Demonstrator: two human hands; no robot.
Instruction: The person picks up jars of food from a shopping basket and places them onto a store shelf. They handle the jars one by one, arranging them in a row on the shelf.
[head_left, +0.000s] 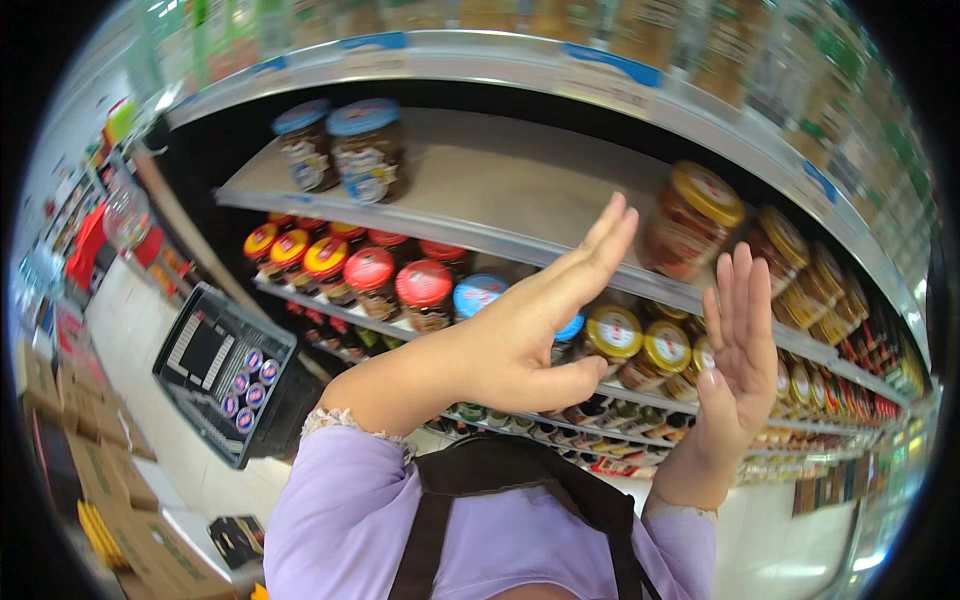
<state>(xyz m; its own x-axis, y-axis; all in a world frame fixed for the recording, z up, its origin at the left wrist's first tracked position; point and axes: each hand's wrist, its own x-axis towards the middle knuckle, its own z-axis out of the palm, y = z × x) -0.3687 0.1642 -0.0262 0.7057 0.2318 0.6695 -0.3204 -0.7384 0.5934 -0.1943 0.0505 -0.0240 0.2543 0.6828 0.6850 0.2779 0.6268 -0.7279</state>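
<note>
My left hand (536, 330) is raised in front of the shelves, fingers stretched out together and thumb spread, holding nothing. Palm showing, my right hand (742, 337) is also bare, its fingers pointing up. Close to its fingertips stands a large gold-lidded jar (690, 221) on the upper shelf board (517, 165). Two blue-lidded jars (367, 150) are at the left end of that board. Below it, red-lidded jars (424, 285) and gold-lidded jars (615, 330) fill another shelf, partly hidden by my left hand and forearm.
A dark plastic crate (225, 367) with several small lidded containers stands on the floor at left. Cardboard boxes (127, 495) are stacked at lower left. Bottles line the top shelf, whose metal edge (487, 49) juts out above. More gold-lidded jars (784, 240) continue to the right.
</note>
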